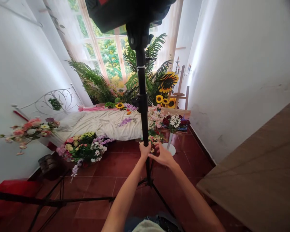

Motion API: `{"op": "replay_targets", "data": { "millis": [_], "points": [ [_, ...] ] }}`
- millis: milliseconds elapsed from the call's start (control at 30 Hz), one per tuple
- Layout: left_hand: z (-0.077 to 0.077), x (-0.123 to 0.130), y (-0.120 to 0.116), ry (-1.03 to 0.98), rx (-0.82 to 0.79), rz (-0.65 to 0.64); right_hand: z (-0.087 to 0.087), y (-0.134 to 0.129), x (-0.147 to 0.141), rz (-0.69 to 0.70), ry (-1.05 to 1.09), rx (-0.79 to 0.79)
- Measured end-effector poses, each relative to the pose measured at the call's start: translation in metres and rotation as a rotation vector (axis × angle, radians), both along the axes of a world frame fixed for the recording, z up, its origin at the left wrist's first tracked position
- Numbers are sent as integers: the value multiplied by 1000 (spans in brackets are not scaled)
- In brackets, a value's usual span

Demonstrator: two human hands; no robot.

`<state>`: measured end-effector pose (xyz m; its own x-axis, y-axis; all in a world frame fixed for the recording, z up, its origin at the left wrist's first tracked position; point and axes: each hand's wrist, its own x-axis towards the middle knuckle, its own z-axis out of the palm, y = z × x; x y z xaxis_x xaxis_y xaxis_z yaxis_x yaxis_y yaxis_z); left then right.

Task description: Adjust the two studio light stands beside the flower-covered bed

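Note:
A black light stand (142, 106) rises upright in front of me, with a large dark lamp head (132, 16) at its top, cut off by the upper frame edge. My left hand (145, 150) is wrapped round the lower part of its pole. Close beside it, on the right of the pole, my right hand (163, 155) has its fingers curved and its thumb apart from them. A small gap shows between thumb and fingers; whether the fingertips touch a knob there is hidden. The stand's legs (149, 182) spread on the floor below.
Behind the stand is a bed (99, 122) with a white cover and several flowers. Flower bunches (83, 146) hang at its near side. Another black stand (53, 202) crosses the lower left. A brown board (261, 174) leans at right; palms (157, 71) and an easel (181, 93) stand by the window.

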<state>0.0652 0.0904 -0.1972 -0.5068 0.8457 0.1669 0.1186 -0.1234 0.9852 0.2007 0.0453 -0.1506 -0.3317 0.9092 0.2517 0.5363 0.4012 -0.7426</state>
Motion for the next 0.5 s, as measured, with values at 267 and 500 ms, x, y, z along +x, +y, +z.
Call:
{"op": "replay_targets", "data": {
  "millis": [267, 500],
  "points": [
    [-4, -2, 5, 75, -6, -18, -66, -18, -7, -43, 291, -401],
    [-5, 0, 6, 92, -11, -17, -78, -12, -40, 200, 1270, -1119]
  ]
}}
